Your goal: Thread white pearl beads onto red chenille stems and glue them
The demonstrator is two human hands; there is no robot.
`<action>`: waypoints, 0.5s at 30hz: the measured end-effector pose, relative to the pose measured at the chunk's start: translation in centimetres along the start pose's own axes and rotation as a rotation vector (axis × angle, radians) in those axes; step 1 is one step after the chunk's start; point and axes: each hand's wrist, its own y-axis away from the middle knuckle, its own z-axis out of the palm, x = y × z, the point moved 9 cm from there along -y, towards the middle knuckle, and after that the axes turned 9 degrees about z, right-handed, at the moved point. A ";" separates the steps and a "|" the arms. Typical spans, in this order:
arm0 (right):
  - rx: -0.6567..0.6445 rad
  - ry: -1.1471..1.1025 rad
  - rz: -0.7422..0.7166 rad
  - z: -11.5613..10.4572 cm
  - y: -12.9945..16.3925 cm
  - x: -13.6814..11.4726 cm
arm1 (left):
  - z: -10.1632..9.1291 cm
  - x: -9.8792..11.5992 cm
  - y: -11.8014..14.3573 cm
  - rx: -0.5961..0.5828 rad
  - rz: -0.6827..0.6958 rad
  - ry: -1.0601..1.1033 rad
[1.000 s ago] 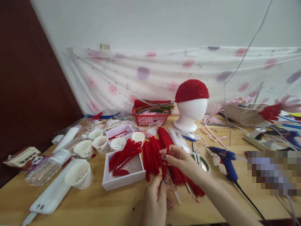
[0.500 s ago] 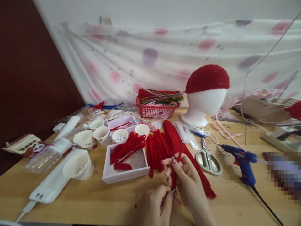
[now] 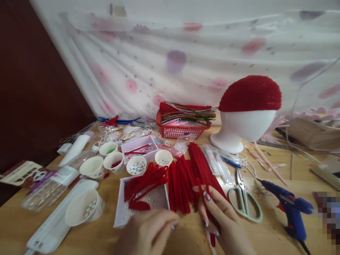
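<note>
My right hand (image 3: 224, 223) is at the bottom centre, its fingers closed around a red pipe cleaner (image 3: 209, 217) that runs down through the palm. My left hand (image 3: 147, 232) is just to its left, fingers curled and pinched together near the table; what it holds is hidden. Right behind both hands lies a pile of red pipe cleaners (image 3: 191, 173). A white shallow box (image 3: 120, 212) with bent red pipe cleaner pieces and small beads sits in front of my left hand.
Scissors (image 3: 245, 202) and a blue glue gun (image 3: 290, 209) lie to the right. A foam head (image 3: 244, 129) wearing a red cap (image 3: 251, 94) stands behind, beside a red basket (image 3: 180, 129). Several paper cups (image 3: 92, 167) with beads stand left.
The view has tilted down and moved closer. My right hand has slid down along the red pipe cleaner, and my left hand has moved left, away from it.
</note>
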 end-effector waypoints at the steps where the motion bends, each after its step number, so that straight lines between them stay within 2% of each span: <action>1: 0.005 0.025 0.020 0.1 -0.2 -0.1 | -2.7 -0.5 -0.5 0.079 -0.038 -0.091; 3: 0.011 0.044 0.051 0.4 -0.6 0.0 | -7.3 -2.1 -1.7 0.173 -0.185 -0.368; 5: 0.008 0.039 0.062 0.8 -1.2 0.0 | -9.5 -3.8 -3.4 0.111 -0.344 -0.580; 7: 0.009 0.034 0.061 1.1 -1.7 -0.1 | -9.8 -5.0 -5.2 0.008 -0.418 -0.655; 10: 0.033 0.055 0.086 1.1 -2.3 -0.2 | -8.8 -5.7 -7.2 -0.098 -0.423 -0.653; 15: 0.062 0.086 0.113 0.6 -2.6 -0.2 | -8.1 -7.4 -7.9 -0.212 -0.460 -0.676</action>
